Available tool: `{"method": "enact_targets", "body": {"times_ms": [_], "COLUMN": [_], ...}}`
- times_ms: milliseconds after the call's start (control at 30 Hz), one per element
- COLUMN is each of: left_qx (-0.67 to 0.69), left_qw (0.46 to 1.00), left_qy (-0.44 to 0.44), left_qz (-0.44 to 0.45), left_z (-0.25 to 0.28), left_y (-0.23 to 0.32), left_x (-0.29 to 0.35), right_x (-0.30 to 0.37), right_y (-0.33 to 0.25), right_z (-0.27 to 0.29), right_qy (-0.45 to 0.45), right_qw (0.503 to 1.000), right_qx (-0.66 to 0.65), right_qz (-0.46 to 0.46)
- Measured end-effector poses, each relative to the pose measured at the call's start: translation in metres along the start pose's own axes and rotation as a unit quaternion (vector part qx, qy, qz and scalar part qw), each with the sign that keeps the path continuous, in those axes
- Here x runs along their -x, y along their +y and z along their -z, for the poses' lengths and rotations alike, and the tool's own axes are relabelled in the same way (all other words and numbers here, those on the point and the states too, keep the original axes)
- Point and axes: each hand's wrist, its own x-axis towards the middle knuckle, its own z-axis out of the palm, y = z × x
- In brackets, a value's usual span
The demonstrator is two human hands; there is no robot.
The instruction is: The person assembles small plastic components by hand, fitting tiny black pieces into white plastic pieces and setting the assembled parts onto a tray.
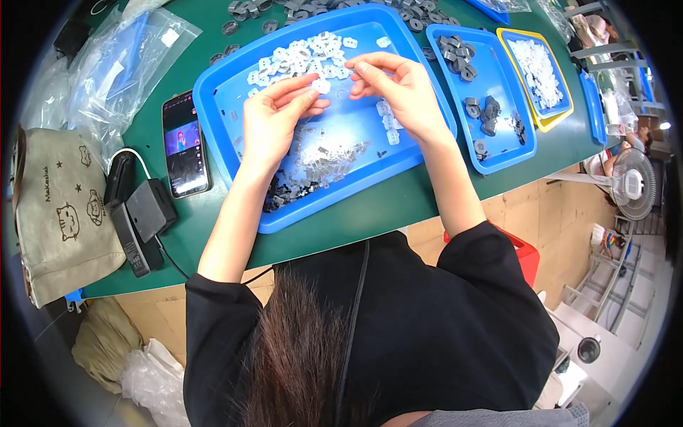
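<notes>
Both my hands hover over a large blue tray (206,114). Between the thumb and fingers of my left hand (281,110) is a small white plastic part (321,86). My right hand (398,85) is pinched a little to the right of it; whatever its fingertips hold is too small to make out. Beyond the hands lies a heap of white plastic parts (284,60) in the tray. Small clear pieces (327,160) are spread along its near side, with tiny black pieces (284,196) at the near left corner. A few white parts (390,121) lie below my right hand.
Right of the tray stand a narrower blue tray (491,160) with dark grey rings and a blue tray of white parts inside a yellow one (548,124). Grey rings (341,8) lie at the back. To the left are a phone (186,146), black devices (146,213), a cloth bag (64,220) and plastic bags.
</notes>
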Motion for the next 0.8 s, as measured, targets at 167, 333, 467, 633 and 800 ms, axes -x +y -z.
{"method": "enact_targets", "body": {"times_ms": [167,333,467,633,800], "left_qx": [-0.015,-0.016,-0.014,-0.027,-0.044], "left_qw": [1.000,0.999,0.999,0.998,0.997], "left_qy": [0.001,-0.001,-0.001,-0.010,-0.022], "left_qz": [-0.003,-0.029,-0.039,-0.050,-0.055], "left_z": [0.0010,-0.0032,-0.0036,-0.0033,-0.0035], "left_y": [-0.0001,0.0031,0.0030,0.0007,-0.0005], "left_x": [0.0007,0.0045,0.0048,0.0050,0.0048], "right_x": [0.0038,0.0056,0.0056,0.0054,0.0071], "right_y": [-0.0048,-0.0040,-0.0018,-0.0004,-0.0027], "right_z": [-0.0048,-0.0093,-0.0089,-0.0057,-0.0082], "right_qy": [-0.034,0.009,0.018,0.007,-0.012], "right_qw": [0.999,1.000,1.000,0.999,0.998], "right_qx": [-0.021,-0.006,0.009,0.029,0.063], "right_qz": [-0.026,0.020,0.012,-0.029,-0.016]}}
